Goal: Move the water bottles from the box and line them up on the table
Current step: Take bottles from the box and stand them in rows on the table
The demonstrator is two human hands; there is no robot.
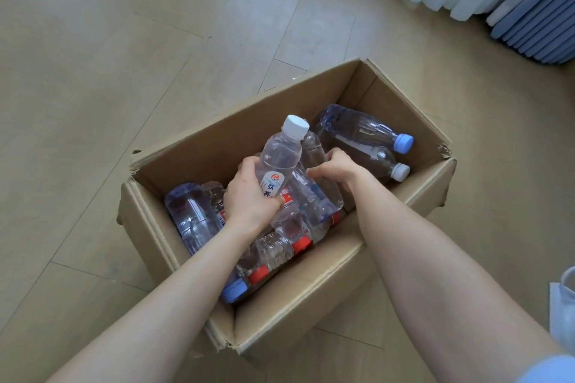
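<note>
- While the left hand (249, 196) clamps the white-capped bottle (281, 158) over the box (311, 305), lift it straight up, clear of the pile (273, 246).
- Right hand (337, 169) curls round a lying bottle (317, 199) mid-box; judged a partial hold, so firm it before lifting.
- Box sits on the floor (124, 40); no worktop in view.

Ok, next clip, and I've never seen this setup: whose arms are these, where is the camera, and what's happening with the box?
No machine here: a person's bare hands, filmed by one wide-angle camera worn on their head, looking down. An open cardboard box stands on the floor, holding many water bottles lying loose. The left hand grips a white-capped bottle, cap up, above the pile. The right hand curls round a clear bottle lying in the pile. No table is in view.
</note>
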